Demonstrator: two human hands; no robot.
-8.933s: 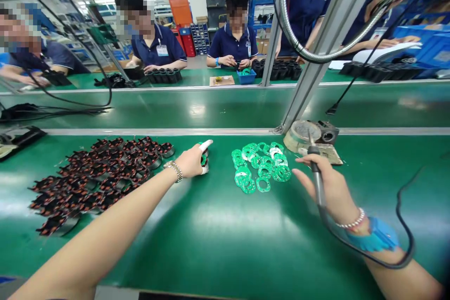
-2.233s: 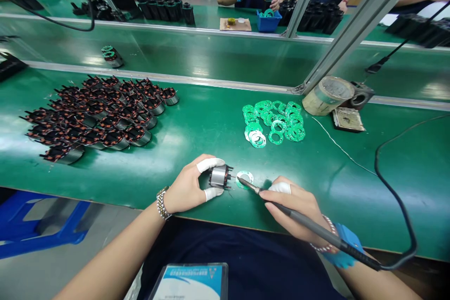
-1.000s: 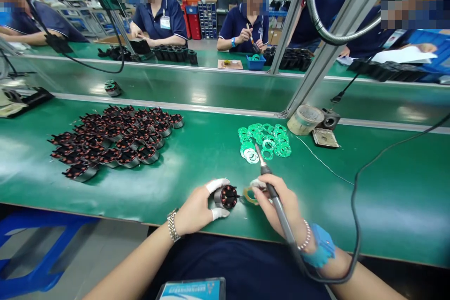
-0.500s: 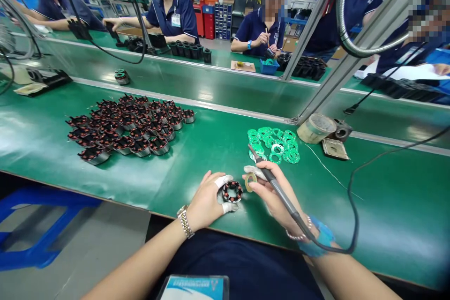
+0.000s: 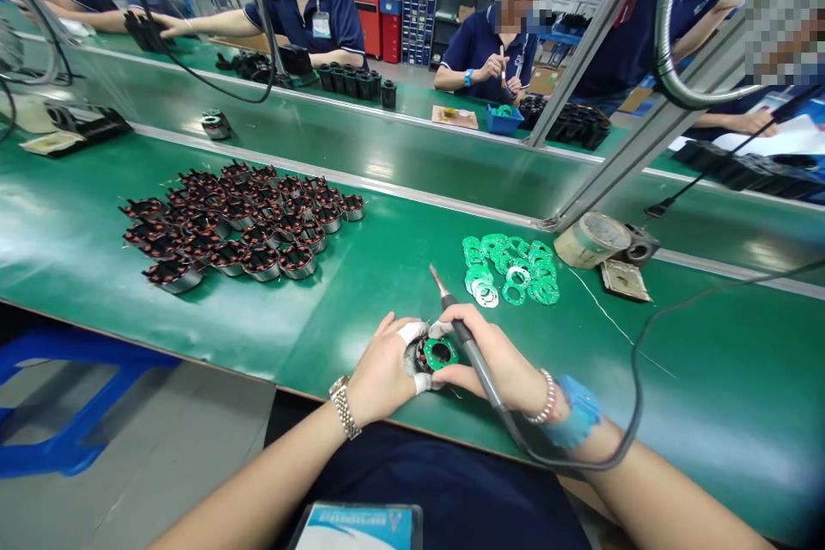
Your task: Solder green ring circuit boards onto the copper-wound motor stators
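Green PCB ring [image 5: 449, 342] now sits on top of coil stator [image 5: 411, 358], not beside it; L hand [image 5: 385, 371] clamped round stator, R hand [image 5: 490, 358] shut on soldering iron [image 5: 469, 351], tip pointing away, fingers against ring

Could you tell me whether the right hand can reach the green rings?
Probably yes: only green mat separates the right hand from the green rings, though it is holding a soldering iron.

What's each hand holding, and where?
The left hand grips a wire coil by its side; the right hand holds a soldering iron by its handle.
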